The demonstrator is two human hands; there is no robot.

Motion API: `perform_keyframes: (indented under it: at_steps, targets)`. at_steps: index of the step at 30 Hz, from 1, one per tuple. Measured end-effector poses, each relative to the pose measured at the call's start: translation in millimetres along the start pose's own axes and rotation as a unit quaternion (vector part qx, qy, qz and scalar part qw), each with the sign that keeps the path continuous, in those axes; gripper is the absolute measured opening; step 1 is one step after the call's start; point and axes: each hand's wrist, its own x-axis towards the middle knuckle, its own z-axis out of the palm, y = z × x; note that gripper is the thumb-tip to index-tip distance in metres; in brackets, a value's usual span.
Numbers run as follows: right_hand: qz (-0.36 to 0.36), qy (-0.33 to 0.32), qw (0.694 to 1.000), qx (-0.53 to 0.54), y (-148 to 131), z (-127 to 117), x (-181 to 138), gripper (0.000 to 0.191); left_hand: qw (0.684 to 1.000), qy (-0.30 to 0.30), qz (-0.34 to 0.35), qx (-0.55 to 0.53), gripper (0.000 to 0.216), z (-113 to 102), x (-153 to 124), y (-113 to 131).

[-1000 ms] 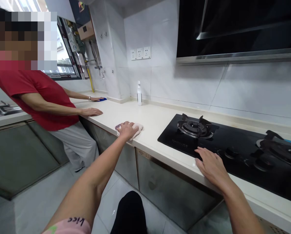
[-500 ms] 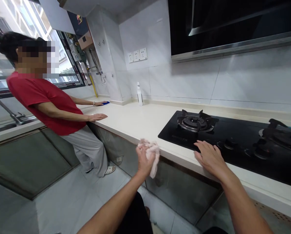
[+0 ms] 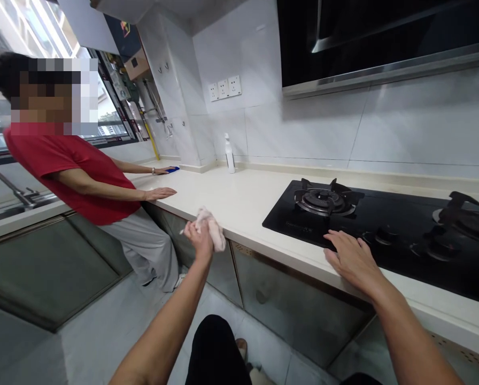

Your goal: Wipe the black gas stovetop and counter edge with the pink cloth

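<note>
My left hand [image 3: 200, 240], seen from my remote seat, grips a bunched pinkish-white cloth [image 3: 214, 231] at the front edge of the worktop [image 3: 239, 199], left of the gas hob [image 3: 283, 218]. In what I judge to be a wipe along that edge, I would spread the cloth flatter under the fingers, press evenly and fold loose ends in. My right hand [image 3: 352, 261], holding nothing that I can see, lies spread at the hob's front edge; I would brace lightly there, clear of the control knob [image 3: 386, 235]. Near the worktop's back edge stands a white spray bottle [image 3: 230, 155], its label unreadable; toward the far left end, a co-worker's hand [image 3: 162, 171] rests on a blue cloth [image 3: 174, 169]. The left thumb's hold is hard to make out, I cannot confirm the pinkish-white cloth touches the edge, and the hob runs out of frame at right.
</note>
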Motion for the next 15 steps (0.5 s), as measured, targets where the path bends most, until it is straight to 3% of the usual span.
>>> perform_keyframes:
  at_steps: [3,7,11,15]
  targets:
    - [-0.003,0.006,1.000,0.002,-2,-2,0,0.048,1.000,-0.013,-0.011,0.014,0.059,15,21,6]
    - [-0.003,0.007,1.000,0.004,-5,-3,1,0.046,0.999,-0.041,-0.027,-0.020,0.058,37,-1,10]
    - [0.004,0.002,1.000,-0.009,-4,-3,2,0.047,0.998,-0.067,-0.002,-0.006,0.053,53,-74,26]
    - [-0.001,-0.004,1.000,-0.005,0,-3,2,0.048,0.979,-0.190,0.065,0.034,0.063,66,-186,45]
